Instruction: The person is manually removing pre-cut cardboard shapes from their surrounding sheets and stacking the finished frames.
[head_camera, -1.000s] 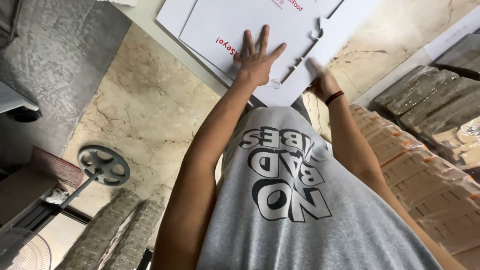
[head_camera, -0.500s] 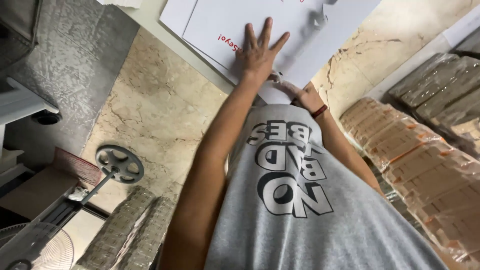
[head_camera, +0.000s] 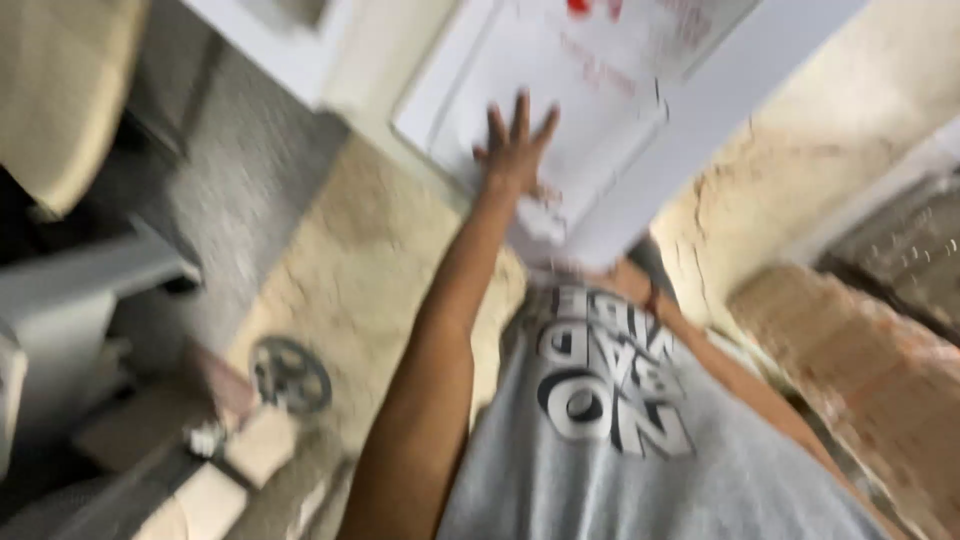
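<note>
Cardboard, white and flat, lies ahead at the top of the blurred view. The left hand rests flat on it, fingers spread wide, gripping nothing. The right hand is hidden under the sheet's near edge; its grip cannot be told. A stack of brown boxes stands at the right.

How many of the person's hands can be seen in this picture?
1 for sure: the left hand lies flat, fingers spread, on the white cardboard sheet. The right hand is hidden under that sheet's lower edge.
</note>
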